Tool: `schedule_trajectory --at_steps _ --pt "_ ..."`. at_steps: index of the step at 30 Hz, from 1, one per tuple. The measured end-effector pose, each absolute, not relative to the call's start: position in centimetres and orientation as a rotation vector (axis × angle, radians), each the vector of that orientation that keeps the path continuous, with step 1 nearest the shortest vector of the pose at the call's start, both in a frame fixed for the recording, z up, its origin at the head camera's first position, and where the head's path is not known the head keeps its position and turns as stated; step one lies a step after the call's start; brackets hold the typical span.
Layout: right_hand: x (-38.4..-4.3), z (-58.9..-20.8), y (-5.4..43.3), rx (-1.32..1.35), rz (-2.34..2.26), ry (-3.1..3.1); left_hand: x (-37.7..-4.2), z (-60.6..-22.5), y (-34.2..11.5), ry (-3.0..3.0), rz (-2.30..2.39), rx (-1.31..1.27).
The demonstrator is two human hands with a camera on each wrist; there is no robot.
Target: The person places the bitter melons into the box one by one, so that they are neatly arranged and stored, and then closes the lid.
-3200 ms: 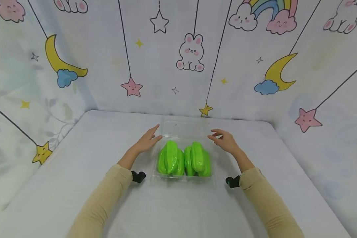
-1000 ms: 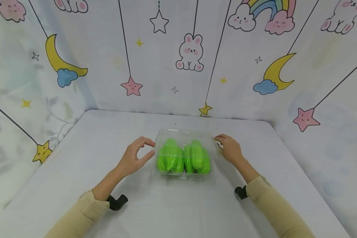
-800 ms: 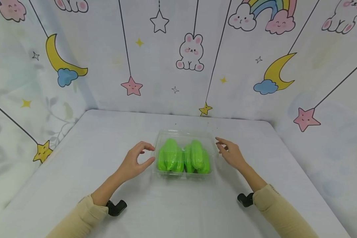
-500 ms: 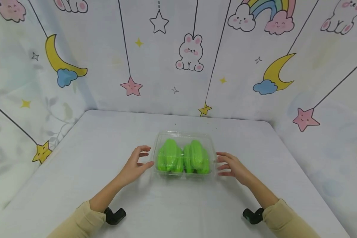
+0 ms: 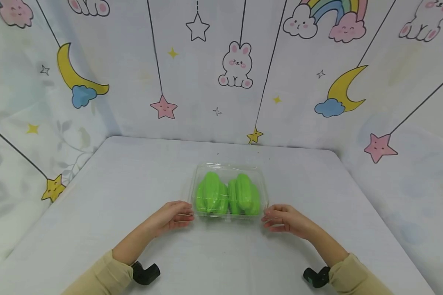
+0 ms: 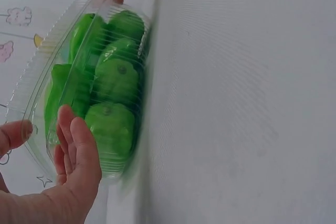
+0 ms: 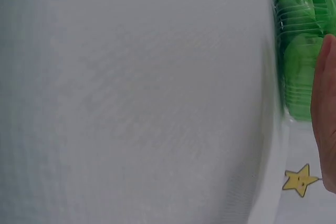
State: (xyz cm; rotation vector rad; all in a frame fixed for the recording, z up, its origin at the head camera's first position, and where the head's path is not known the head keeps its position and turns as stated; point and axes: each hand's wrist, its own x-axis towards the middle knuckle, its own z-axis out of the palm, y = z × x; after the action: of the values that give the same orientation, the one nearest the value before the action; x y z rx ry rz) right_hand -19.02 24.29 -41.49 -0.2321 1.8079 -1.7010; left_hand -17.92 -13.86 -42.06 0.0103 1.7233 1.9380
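A clear plastic clamshell container (image 5: 227, 169) lies on the white table with its lid down. Inside, in two groups, are several glossy green, lobed, pepper-like pieces (image 5: 211, 190). At the front left corner my left hand (image 5: 171, 217) pinches the rim; in the left wrist view its thumb (image 6: 18, 132) is on the lid side and its fingers (image 6: 81, 145) on the base side. My right hand (image 5: 289, 221) holds the front right corner, its fingers bent at the rim. The right wrist view catches only the edge of that hand (image 7: 325, 114) beside the container.
White cloth covers the table (image 5: 221, 262) all round the container. Behind it and at both sides hang printed curtains (image 5: 206, 73) with moons, stars and rabbits. Black wrist devices (image 5: 146, 273) sit below the beige sleeves.
Three seconds ago the lid stood back, open; now it lies over the green pieces. Both hands have come from the container's sides toward me to its front corners.
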Motion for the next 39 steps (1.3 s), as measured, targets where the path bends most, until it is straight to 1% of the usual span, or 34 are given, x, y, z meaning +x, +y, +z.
schedule_trajectory --at_steps 13,25,39 --pt "-18.8 -41.7 24.1 -0.200 -1.818 1.698 -17.9 -42.8 -13.4 1.705 2.032 -0.006" --pt "-18.7 -41.9 23.9 -0.176 -1.867 1.772 -18.0 -43.3 -12.9 1.776 2.040 -0.006" --pt "-18.6 -41.9 23.6 -0.165 -1.882 1.748 -17.8 -43.6 -11.7 1.853 2.118 -0.167"
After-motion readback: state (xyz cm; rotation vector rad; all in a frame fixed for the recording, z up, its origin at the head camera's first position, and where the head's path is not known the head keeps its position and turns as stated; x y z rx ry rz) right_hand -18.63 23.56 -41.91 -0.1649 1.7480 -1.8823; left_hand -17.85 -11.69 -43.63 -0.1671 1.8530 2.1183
